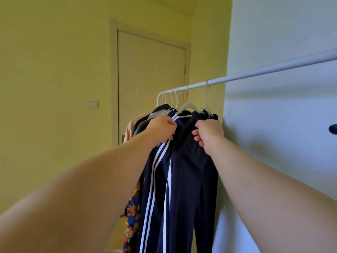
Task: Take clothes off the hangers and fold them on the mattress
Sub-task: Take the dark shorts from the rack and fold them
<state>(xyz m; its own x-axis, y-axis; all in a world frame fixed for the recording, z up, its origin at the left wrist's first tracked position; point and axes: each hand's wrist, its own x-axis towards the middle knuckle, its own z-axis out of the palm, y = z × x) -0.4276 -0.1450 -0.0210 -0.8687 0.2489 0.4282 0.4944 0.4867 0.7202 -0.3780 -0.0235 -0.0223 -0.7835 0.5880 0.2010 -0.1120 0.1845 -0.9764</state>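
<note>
Dark navy track pants [184,179] with white side stripes hang from a white hanger [187,107] on a white rail [255,74]. My left hand [161,127] grips the waistband at its striped left side. My right hand [207,132] grips the waistband's right side, just below a thin wire hanger [206,99]. Behind the pants hang several more garments: a peach one [131,128], a grey one, a black one and a bright patterned one [132,212]. The mattress is out of view.
A pale blue wall [273,161] stands close on the right, behind the rail. A closed beige door [151,84] and a light switch [93,104] are on the yellow wall ahead. A dark knob [332,129] pokes in at the right edge.
</note>
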